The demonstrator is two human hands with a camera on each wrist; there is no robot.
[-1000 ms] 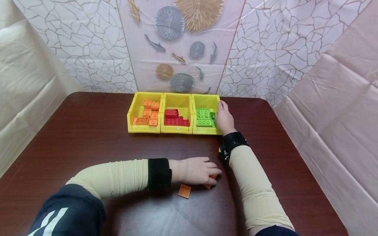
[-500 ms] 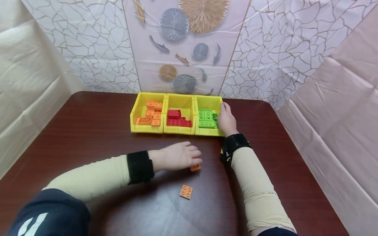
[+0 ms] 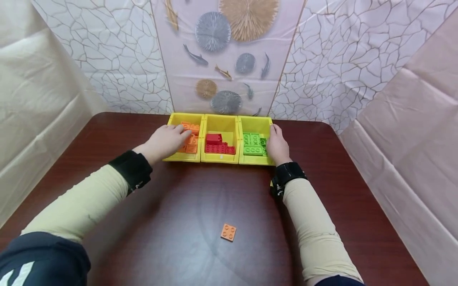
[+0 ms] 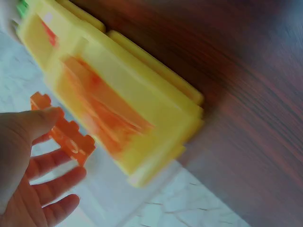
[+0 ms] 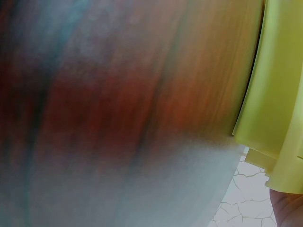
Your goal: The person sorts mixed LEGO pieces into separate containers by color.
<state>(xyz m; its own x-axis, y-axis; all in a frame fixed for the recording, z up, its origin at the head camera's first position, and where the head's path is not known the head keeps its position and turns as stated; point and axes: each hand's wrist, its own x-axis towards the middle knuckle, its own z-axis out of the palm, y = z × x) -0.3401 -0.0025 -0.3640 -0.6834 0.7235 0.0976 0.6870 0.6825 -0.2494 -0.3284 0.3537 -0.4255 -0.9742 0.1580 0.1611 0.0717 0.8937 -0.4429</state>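
Observation:
My left hand (image 3: 162, 143) is over the left yellow bin (image 3: 187, 158), which contains several orange blocks (image 3: 191, 148). In the left wrist view, thumb and fingers pinch an orange toy building brick (image 4: 71, 138) above that bin. My right hand (image 3: 278, 147) grips the outer side of the right yellow bin (image 3: 255, 160), where green blocks (image 3: 252, 143) lie. Only a bit of that hand shows beside the bin's wall in the right wrist view. A flat orange block (image 3: 228, 232) with studs upward lies on the table near me.
The middle yellow bin (image 3: 221, 159) holds red blocks (image 3: 216, 148) and stands joined in a row with the other two. The brown table (image 3: 193, 206) ends at a patterned cloth backdrop (image 3: 125, 59) behind the bins.
My left hand has carried an orange brick from the table's middle up and left to the left bin. The right hand stays at the right bin; the flat orange block stays put.

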